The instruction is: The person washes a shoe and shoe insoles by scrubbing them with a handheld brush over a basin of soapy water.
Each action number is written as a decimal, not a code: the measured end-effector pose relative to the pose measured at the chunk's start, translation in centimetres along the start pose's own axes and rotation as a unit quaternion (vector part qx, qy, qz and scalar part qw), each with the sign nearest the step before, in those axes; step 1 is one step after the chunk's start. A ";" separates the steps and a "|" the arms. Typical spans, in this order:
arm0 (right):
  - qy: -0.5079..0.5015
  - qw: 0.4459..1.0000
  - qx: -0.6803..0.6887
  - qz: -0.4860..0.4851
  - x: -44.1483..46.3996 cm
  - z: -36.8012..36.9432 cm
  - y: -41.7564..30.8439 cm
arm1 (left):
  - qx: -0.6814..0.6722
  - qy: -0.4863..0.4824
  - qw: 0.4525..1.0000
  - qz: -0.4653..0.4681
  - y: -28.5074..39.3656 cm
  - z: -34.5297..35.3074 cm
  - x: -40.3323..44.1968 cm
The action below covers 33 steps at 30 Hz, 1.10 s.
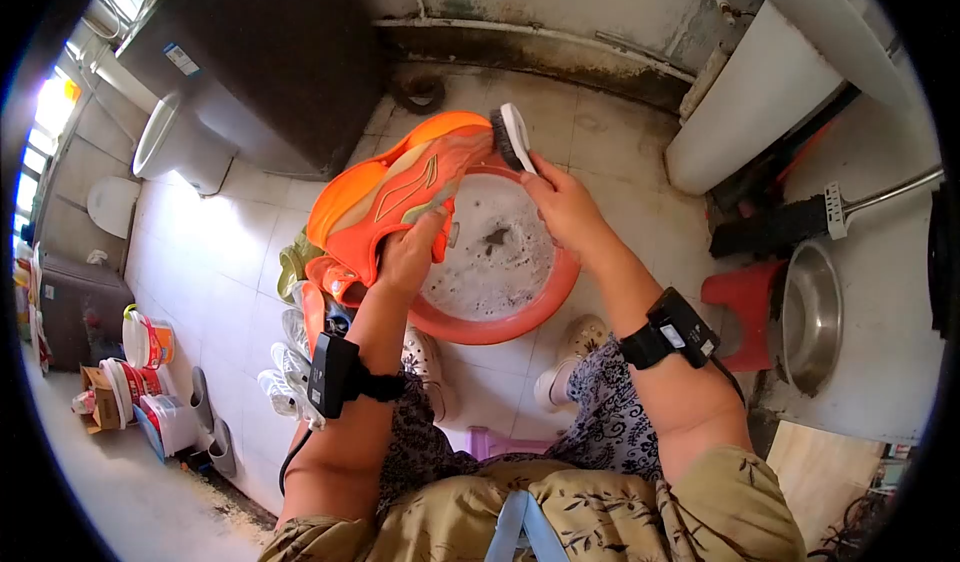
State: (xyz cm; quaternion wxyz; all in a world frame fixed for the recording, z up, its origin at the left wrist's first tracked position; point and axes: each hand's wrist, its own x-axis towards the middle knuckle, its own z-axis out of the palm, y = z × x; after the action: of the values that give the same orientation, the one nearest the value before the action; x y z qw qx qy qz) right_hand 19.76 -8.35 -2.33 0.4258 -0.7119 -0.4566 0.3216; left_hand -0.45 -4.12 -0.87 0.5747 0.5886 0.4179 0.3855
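Left fingers (408,252) clenched inside orange sneaker (405,192), held above red basin (490,330) of sudsy water; right fingers (545,184) gripping white-backed scrub brush (512,138), bristles at toe.

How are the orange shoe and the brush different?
The orange shoe is much bigger than the brush. The shoe is bright orange, while the brush is white with dark bristles. The left hand holds the shoe, but the right hand holds the brush. Both are held up near the tub of soapy water.
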 end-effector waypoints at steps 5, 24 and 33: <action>-0.043 0.978 0.080 -0.189 -2.3 1.0 -2.9 | 0.050 -0.002 0.998 0.028 -0.1 0.2 0.3; -0.221 0.968 -0.072 -0.097 -5.5 -1.8 -5.4 | 0.366 -0.023 0.892 0.263 -3.1 -1.5 1.3; -0.218 0.958 -0.029 -0.183 -5.9 -0.6 -5.6 | 0.384 -0.034 0.849 0.363 -6.0 -2.3 1.3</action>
State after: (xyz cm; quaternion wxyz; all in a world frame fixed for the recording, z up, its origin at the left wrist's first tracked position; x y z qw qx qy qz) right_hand 16.00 -12.75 3.37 0.3468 -0.5406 -0.6698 0.3726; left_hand -2.45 -2.17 -6.78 0.1364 0.8849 0.2694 0.3548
